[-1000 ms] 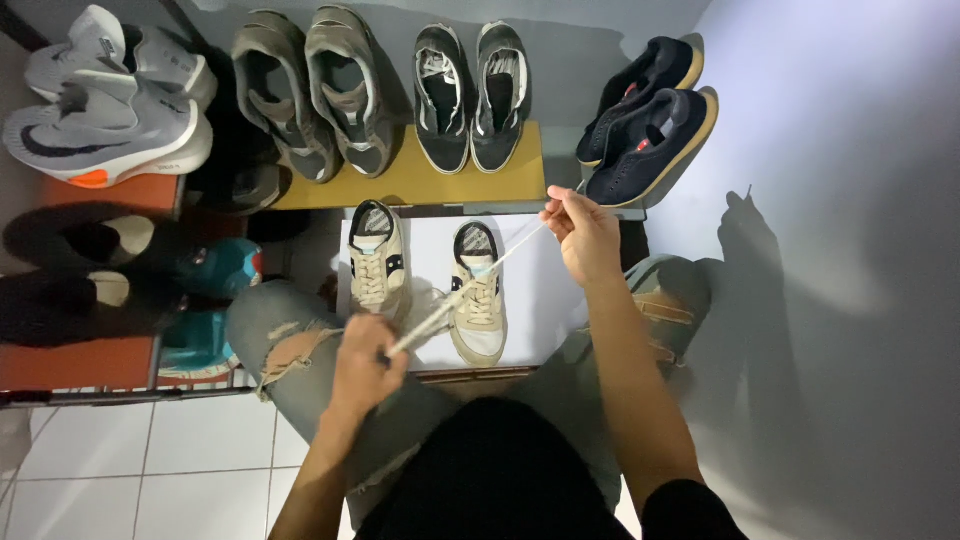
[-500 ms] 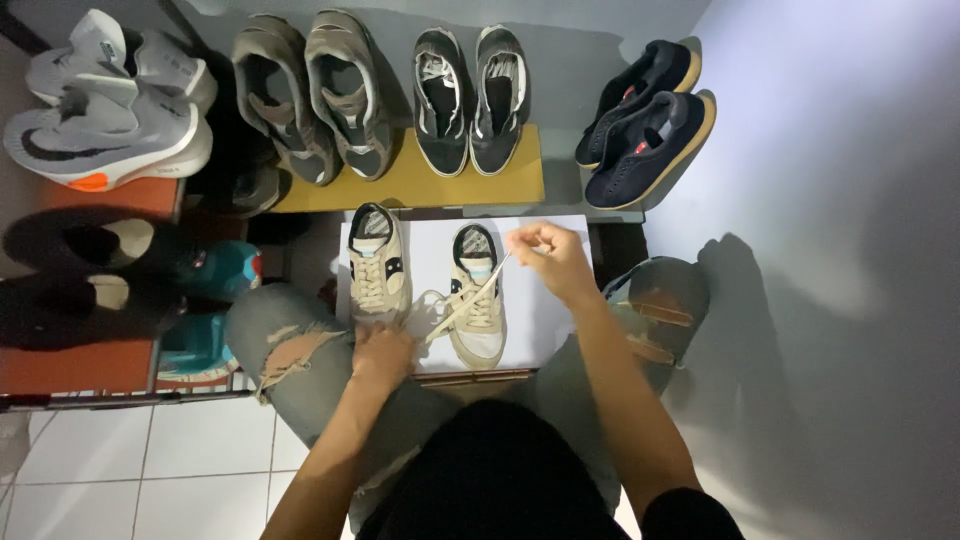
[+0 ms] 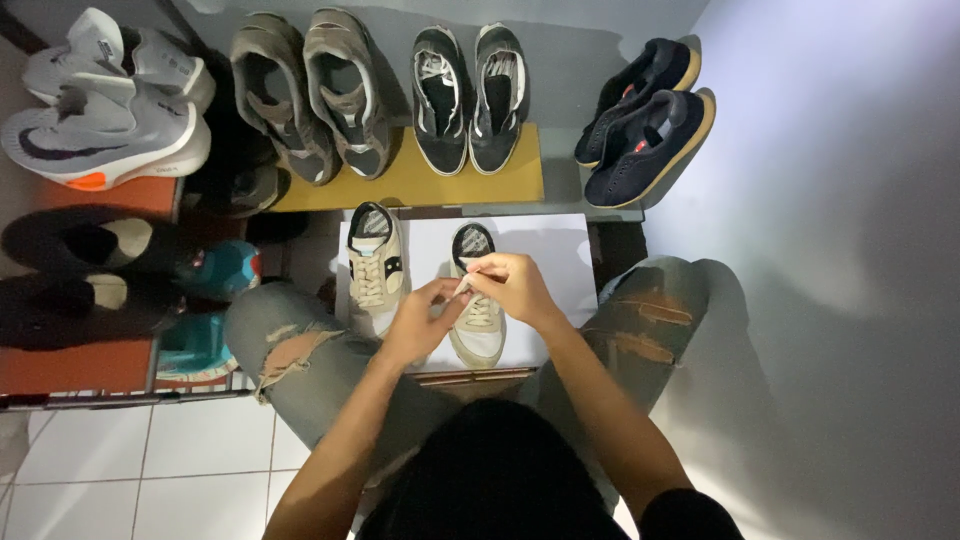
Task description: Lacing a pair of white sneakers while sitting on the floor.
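Now that the right hand has dropped from its high pull, both hands are pinching the lace together over the right sneaker on the white sheet, left hand closing in, snugging it.

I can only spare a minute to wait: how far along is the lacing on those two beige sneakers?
The left beige sneaker looks fully laced. The right beige sneaker is in hand: the left hand and right hand meet over it, pinching the white lace near the upper eyelets. Lace rows show below the hands; the hands hide how many top eyelets remain, and no knot shows yet.
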